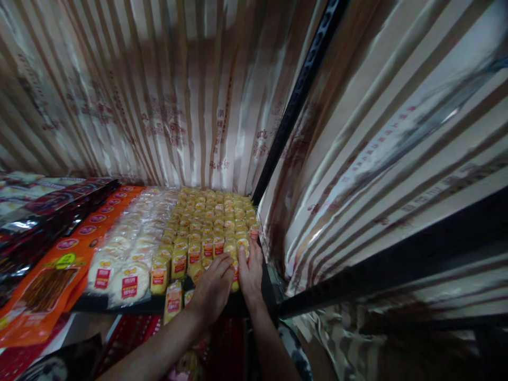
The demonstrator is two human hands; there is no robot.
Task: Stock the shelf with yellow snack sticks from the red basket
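Many small yellow packaged cakes [216,222] with red labels stand in close rows on a dark shelf [154,305]. At the front right of these rows, my left hand [214,286] curls its fingers over the cakes. Beside it, my right hand [251,270] has its thumb and fingers around cakes at the right edge. One yellow packaged cake [235,270] shows between my two hands, and both touch it. More packets [173,301] lie lower, in front of the shelf edge and left of my left forearm. What sits under my palms is hidden.
Clear-wrapped round white snacks [129,280] stand left of the yellow rows. Further left are orange packs [51,286] and dark glossy packs [43,222]. A black upright post [296,114] rises at the back right corner. Pleated printed sheeting [178,90] hangs behind.
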